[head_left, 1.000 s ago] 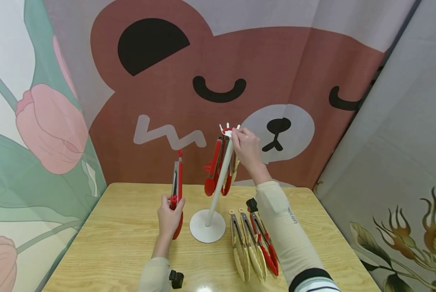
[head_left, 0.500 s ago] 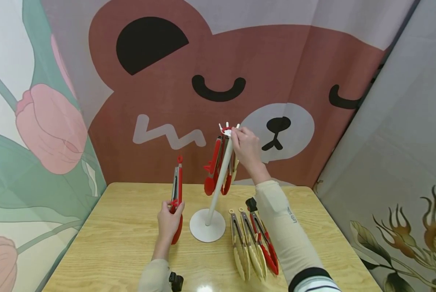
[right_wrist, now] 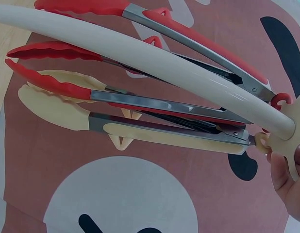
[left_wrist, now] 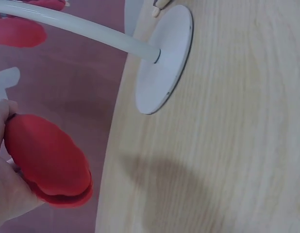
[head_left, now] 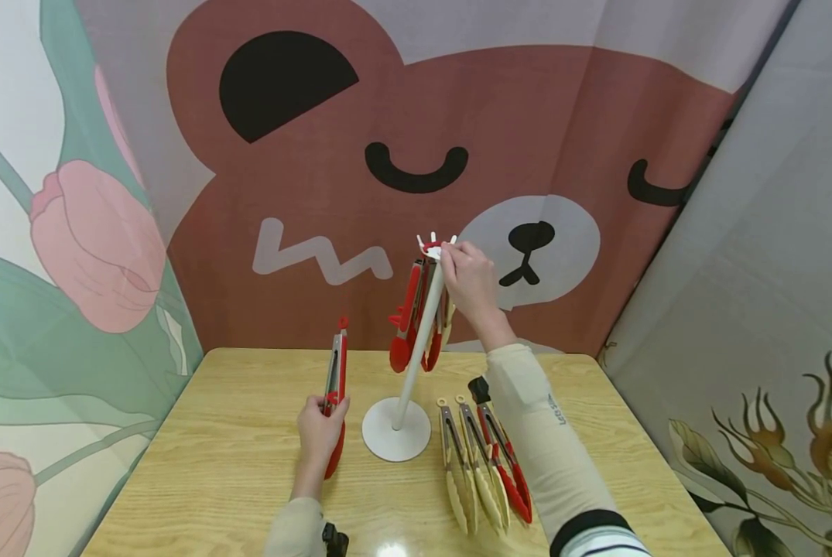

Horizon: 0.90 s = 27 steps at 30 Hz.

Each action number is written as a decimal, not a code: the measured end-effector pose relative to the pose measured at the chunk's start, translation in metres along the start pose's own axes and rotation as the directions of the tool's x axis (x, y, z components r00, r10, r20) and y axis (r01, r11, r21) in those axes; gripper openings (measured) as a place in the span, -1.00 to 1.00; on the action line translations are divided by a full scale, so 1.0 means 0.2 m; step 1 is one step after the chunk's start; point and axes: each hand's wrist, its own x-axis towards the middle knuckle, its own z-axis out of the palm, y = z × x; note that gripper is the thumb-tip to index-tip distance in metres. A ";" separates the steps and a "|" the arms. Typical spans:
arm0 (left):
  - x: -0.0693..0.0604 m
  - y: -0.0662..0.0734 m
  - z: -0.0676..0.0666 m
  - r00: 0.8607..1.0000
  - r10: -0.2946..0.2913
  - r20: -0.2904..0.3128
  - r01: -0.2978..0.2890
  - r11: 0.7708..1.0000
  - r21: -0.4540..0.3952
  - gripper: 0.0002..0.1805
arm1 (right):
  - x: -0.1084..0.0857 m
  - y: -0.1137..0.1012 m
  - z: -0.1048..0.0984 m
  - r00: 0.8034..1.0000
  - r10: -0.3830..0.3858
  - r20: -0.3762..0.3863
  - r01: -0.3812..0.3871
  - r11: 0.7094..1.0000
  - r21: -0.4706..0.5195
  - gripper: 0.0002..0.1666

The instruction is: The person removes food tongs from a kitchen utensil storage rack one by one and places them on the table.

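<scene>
My left hand point(head_left: 320, 433) grips red-and-steel tongs point(head_left: 339, 363) upright, ring end up, left of the white stand point(head_left: 396, 430). The left wrist view shows their closed red tips point(left_wrist: 50, 158) beside the hand point(left_wrist: 9, 189). High on the stand, my right hand point(head_left: 473, 282) pinches its hooked top. In the right wrist view, fingers point(right_wrist: 286, 179) hold a hook of the white top point(right_wrist: 286, 138). Red tongs point(right_wrist: 208, 43) and cream tongs point(right_wrist: 179, 137) hang there beside the pole point(right_wrist: 155, 58).
On the wooden table point(head_left: 234, 433), right of the stand's base, lie two cream tongs point(head_left: 460, 480) and red tongs point(head_left: 506, 464), near my right forearm. A curtain with a bear print point(head_left: 304, 193) hangs behind the table.
My left hand has moved slightly down with the red tongs, whose ring end is lower and farther from the stand's top. My right hand has stayed at the top.
</scene>
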 end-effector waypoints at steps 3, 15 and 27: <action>0.00 -0.02 0.01 1.000 -0.006 0.000 0.006 0.999 0.031 -0.62 | 0.00 0.00 0.00 1.000 0.005 0.000 -0.005 1.000 0.003 -0.65; -0.02 -0.08 0.03 1.000 -0.024 -0.002 0.024 0.995 0.098 -0.61 | -0.01 0.01 0.02 1.000 0.021 0.006 -0.021 1.000 0.003 -0.63; -0.03 -0.12 0.04 0.994 -0.098 0.041 0.092 0.987 0.132 -0.59 | -0.01 0.01 0.02 0.999 0.031 0.008 -0.031 0.999 0.011 -0.64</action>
